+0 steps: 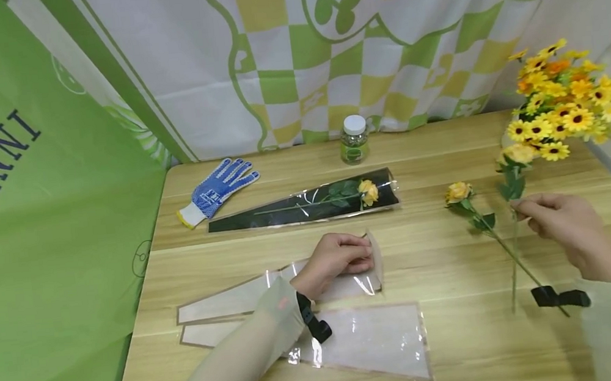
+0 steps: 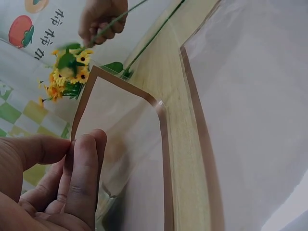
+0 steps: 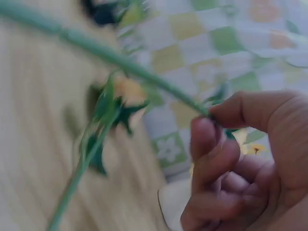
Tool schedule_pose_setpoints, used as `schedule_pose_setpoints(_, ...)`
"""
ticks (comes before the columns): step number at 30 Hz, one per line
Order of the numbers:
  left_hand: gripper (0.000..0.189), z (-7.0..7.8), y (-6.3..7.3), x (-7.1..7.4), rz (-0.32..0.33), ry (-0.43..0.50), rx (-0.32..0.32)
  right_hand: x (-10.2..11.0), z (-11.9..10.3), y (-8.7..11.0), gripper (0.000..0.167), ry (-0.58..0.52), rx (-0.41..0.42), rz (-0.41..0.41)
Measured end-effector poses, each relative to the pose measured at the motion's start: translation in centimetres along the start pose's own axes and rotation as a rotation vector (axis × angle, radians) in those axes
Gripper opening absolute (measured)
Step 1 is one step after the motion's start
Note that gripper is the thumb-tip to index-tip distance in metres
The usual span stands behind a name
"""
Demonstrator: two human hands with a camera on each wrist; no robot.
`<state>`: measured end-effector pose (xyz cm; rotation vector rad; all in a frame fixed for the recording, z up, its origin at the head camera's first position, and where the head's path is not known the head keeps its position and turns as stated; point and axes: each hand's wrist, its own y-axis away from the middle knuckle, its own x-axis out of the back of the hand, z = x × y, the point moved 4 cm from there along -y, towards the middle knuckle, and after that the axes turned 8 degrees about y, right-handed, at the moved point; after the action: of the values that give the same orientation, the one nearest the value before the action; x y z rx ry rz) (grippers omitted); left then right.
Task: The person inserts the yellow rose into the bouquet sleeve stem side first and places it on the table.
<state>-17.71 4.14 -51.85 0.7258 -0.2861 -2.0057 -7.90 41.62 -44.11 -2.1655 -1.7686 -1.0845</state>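
My left hand pinches the edge of a clear flower sleeve with a brown border, its wide end raised off the table. A second such sleeve lies flat below it. Between thumb and fingertips, my right hand holds the green stem of an artificial yellow rose, lifted above the table. Another yellow rose lies beside it, its stem running under the right wrist. In the right wrist view the held stem slants up from the pinch to the left.
Behind the hands lies a dark sleeve with a rose inside. A blue and white glove is at the back left, a white-lidded jar by the curtain. Yellow daisy-like flowers stand at the back right.
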Motion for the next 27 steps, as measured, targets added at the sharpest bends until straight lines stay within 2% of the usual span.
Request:
schedule_pose_setpoints(4,0.015,0.2,0.0,0.0,0.012,0.001,-0.011,-0.8,-1.5,1.0,0.02,-0.422,0.079,-0.005)
schedule_pose_setpoints(6,0.014,0.2,0.0,0.0,0.015,0.005,-0.012,-1.7,-2.2,1.3,0.015,-0.588,0.119,-0.016)
schedule_pose_setpoints(10,0.014,0.3,0.0,0.0,0.011,0.01,-0.015,-4.1,-3.7,2.1,0.011,-0.751,0.165,-0.011)
schedule_pose_setpoints(14,0.014,0.4,0.1,-0.2,-0.001,0.01,-0.017,-6.1,-5.6,2.8,0.011,-0.885,0.204,0.118)
schedule_pose_setpoints(17,0.015,0.3,0.1,-0.3,-0.005,0.021,-0.009,-7.3,-7.0,3.0,0.014,-0.926,0.245,0.251)
schedule_pose_setpoints(20,0.014,0.1,0.1,-0.2,-0.001,0.039,0.005,-8.3,-7.8,3.0,0.017,-0.897,0.245,0.343)
schedule_pose_setpoints(24,0.014,-0.1,0.2,-0.2,0.001,0.049,0.002,-9.1,-8.0,3.0,0.021,-0.851,0.234,0.422)
schedule_pose_setpoints(27,0.013,0.0,0.3,-0.2,-0.001,0.043,-0.007,-9.4,-8.0,3.1,0.024,-0.82,0.265,0.481)
